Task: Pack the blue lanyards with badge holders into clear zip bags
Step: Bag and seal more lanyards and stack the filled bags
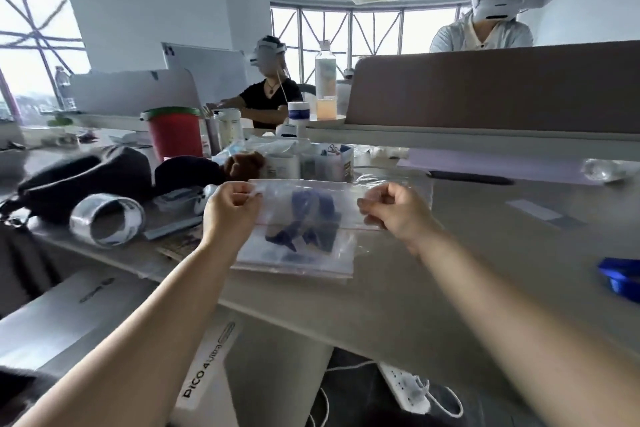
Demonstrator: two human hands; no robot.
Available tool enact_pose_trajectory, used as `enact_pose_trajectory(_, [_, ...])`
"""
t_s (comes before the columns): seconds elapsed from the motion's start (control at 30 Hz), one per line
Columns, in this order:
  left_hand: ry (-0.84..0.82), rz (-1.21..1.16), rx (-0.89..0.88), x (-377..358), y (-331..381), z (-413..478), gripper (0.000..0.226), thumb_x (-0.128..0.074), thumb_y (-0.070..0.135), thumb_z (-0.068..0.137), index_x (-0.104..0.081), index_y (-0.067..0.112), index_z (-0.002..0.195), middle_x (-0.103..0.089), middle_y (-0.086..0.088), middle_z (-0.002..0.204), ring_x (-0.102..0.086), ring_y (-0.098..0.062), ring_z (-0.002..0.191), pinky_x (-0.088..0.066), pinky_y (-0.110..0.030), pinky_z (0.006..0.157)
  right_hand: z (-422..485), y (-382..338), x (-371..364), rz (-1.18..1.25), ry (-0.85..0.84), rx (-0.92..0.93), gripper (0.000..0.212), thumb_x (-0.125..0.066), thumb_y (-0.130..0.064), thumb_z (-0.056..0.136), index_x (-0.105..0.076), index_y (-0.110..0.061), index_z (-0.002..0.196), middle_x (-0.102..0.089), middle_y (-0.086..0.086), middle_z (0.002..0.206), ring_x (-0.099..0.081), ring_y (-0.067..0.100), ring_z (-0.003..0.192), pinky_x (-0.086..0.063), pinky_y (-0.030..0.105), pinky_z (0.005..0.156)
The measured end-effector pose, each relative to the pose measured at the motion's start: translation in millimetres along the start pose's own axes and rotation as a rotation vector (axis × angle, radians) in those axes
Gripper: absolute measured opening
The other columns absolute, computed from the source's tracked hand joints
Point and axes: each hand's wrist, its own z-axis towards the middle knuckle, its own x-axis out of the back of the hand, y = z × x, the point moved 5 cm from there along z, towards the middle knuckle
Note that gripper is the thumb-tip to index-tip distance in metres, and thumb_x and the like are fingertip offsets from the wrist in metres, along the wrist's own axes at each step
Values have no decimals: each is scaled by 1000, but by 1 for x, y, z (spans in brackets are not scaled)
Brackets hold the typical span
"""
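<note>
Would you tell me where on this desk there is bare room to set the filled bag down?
Bare desk lies right of the stack of bags, up to the blue lanyard at the edge. Left, by the silver roll and black bag, it is crowded.

The person's left hand point(230, 208) and right hand point(398, 215) are bare. The left forearm point(138, 340) and right forearm point(519, 322) are uncovered along the whole length that shows, from the wrists to the bottom edge of the view. A patch of dark fabric point(17, 392) shows beside the left arm in the bottom left corner; whether it is a sleeve cannot be told.
</note>
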Motion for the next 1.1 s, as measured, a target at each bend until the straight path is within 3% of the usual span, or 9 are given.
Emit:
enact_pose_trajectory(0.1, [2, 145, 31, 3, -19, 14, 24, -64, 27, 84, -60, 23, 107, -63, 8, 82, -61, -17, 78, -45, -28, 67, 18, 18, -20, -289, 1, 32, 23, -73, -9, 79, -53, -18, 74, -59, 1, 73, -56, 16, 63, -48, 27, 63])
enact_pose_trajectory(0.2, [-89, 358, 32, -6, -40, 16, 31, -60, 33, 86, -53, 30, 116, -64, 8, 93, -61, -21, 93, -46, -31, 78, 24, 38, -28, -590, 3, 73, 19, -74, -20, 78, -56, -18, 81, -60, 1, 81, -55, 18, 76, -41, 27, 69])
enact_pose_trajectory(0.33, [-110, 484, -15, -11, -50, 15, 29, -56, 37, 87, -54, 35, 115, -62, 6, 110, -57, -20, 103, -44, -32, 79, 26, 46, -27, -605, -37, 86, 23, -75, -28, 78, -57, -18, 89, -59, -1, 82, -54, 17, 76, -36, 25, 65])
enact_pose_trajectory(0.43, [-62, 473, -39, -7, -45, 16, 36, -59, 37, 86, -54, 28, 120, -55, -2, 121, -53, -25, 110, -45, -38, 90, 28, 45, -21, -565, -5, 114, 25, -74, -32, 79, -58, -17, 91, -60, -3, 82, -55, 16, 75, -41, 27, 68])
enact_pose_trajectory(0.57, [5, 445, -69, 5, -28, 14, 37, -58, 34, 86, -53, 22, 120, -51, -8, 124, -48, -29, 114, -40, -38, 92, 31, 42, -2, -529, 25, 137, 21, -61, -32, 89, -61, -11, 95, -63, 2, 86, -57, 20, 81, -44, 33, 76])
enact_pose_trajectory(0.7, [-35, 391, -172, -1, -2, 0, 34, -59, 31, 85, -54, 25, 119, -51, -3, 123, -53, -25, 110, -43, -42, 94, 35, 55, 35, -652, 37, 69, 19, -54, -26, 94, -61, -8, 90, -60, 4, 75, -55, 24, 80, -38, 33, 70])
enact_pose_trajectory(0.77, [-73, 358, -218, -12, 12, -12, 33, -60, 31, 85, -55, 26, 117, -52, 0, 122, -54, -22, 110, -45, -42, 94, 29, 67, 53, -856, -37, -29, 25, -54, -30, 93, -64, -11, 106, -66, 9, 101, -59, 26, 96, -44, 32, 81])
enact_pose_trajectory(0.87, [-160, 310, -300, -40, 35, -36, 30, -60, 29, 85, -56, 26, 115, -53, 3, 120, -54, -19, 109, -45, -39, 93, 7, 69, 74, -1124, -150, -65, 33, -50, -40, 93, -57, -25, 122, -55, -3, 131, -52, 20, 119, -40, 38, 100])
enact_pose_trajectory(1.1, [-393, 298, -527, -126, 73, -107, 26, -61, 25, 86, -59, 23, 112, -57, 3, 118, -55, -20, 107, -44, -37, 90, -44, 51, 120, -1132, -141, -29, 34, -50, -41, 93, -54, -29, 124, -52, -8, 135, -49, 16, 123, -36, 36, 104])
